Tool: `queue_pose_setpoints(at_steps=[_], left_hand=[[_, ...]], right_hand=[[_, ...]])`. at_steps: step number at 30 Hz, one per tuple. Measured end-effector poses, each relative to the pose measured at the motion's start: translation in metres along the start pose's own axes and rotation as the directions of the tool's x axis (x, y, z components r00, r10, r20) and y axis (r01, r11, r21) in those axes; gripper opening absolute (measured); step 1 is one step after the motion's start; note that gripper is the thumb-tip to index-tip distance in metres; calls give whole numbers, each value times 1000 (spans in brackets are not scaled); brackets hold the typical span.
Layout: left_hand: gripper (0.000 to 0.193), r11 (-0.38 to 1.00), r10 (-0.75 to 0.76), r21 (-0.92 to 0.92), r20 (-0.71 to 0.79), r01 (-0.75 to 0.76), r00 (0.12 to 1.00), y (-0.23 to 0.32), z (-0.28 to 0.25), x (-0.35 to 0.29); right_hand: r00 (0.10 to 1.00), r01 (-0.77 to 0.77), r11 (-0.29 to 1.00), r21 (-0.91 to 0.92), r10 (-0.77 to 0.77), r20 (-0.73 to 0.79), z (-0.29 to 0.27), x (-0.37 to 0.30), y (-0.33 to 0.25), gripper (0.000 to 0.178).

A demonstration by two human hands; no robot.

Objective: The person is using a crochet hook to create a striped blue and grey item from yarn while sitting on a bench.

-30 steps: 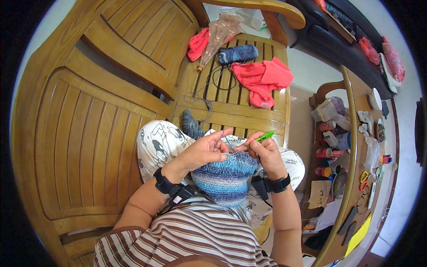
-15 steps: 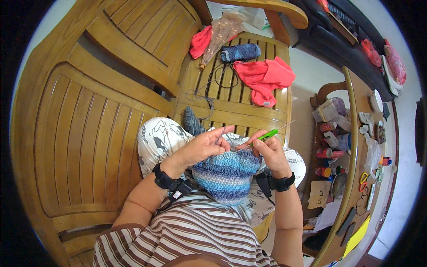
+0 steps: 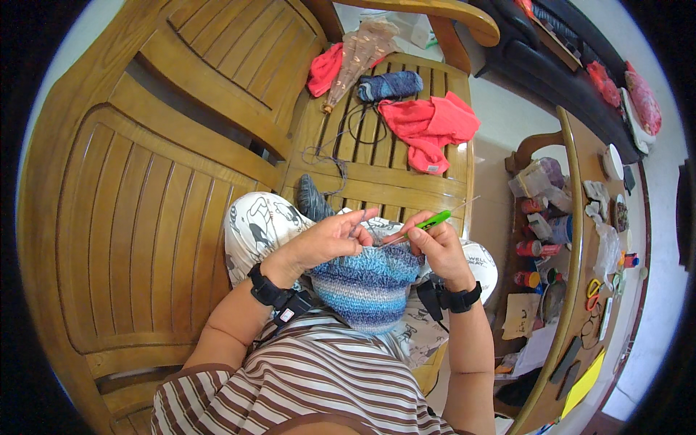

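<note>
A piece of blue, white and grey striped knitting (image 3: 362,290) lies in my lap, its top edge between both hands. My right hand (image 3: 438,250) grips a crochet hook (image 3: 435,220) by its green handle, the thin shaft pointing left into the top edge of the work. With fingers closed on that edge, my left hand (image 3: 330,243) has its index finger stretched out to the right. Dark yarn (image 3: 341,170) trails over the bench behind the hands toward a blue yarn skein (image 3: 391,85). The hook's tip is too small to make out.
On the wooden bench (image 3: 391,190) lie a coral cloth (image 3: 435,127) and a folded brown umbrella (image 3: 361,54). To the right stands a wooden table (image 3: 569,239) with scissors (image 3: 594,293), glasses and a white bowl (image 3: 613,163) on top, and several cans on its shelf.
The knitting and my right hand have shifted very slightly to the left. Both hands keep their grips, and the hook stays at the top edge.
</note>
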State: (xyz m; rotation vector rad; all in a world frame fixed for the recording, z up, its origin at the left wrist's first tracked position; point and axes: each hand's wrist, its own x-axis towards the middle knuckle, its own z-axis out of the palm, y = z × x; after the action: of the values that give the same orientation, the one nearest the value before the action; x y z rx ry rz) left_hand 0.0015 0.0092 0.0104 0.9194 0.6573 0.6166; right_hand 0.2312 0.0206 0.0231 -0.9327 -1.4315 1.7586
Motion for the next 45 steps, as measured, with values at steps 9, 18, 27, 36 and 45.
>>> queue_pose_setpoints(at_steps=[9,18,27,36,45], left_hand=[[74,1000,15,-9,-66,-16,998,-5,0,-2],[71,980,154,153,-169,-128,974,-16,4,-4],[73,954,-15,-301,-75,-8,997,-20,-4,-1],[79,936,13,-352,-27,-22,1000,-16,-5,0],[80,945,21,-325,-30,-29,999,-15,-7,4]], right_hand=[[990,135,952,-276,-143,-9,12,-10,-10,12],[781,492,258,-832,-554,290,37,-26,0,31],[686,482,40,-875,-638,349,38,-24,16,30],[645,454,51,-889,-708,288,36,-11,32,28],[755,463,622,-631,-650,-87,38,-11,30,23]])
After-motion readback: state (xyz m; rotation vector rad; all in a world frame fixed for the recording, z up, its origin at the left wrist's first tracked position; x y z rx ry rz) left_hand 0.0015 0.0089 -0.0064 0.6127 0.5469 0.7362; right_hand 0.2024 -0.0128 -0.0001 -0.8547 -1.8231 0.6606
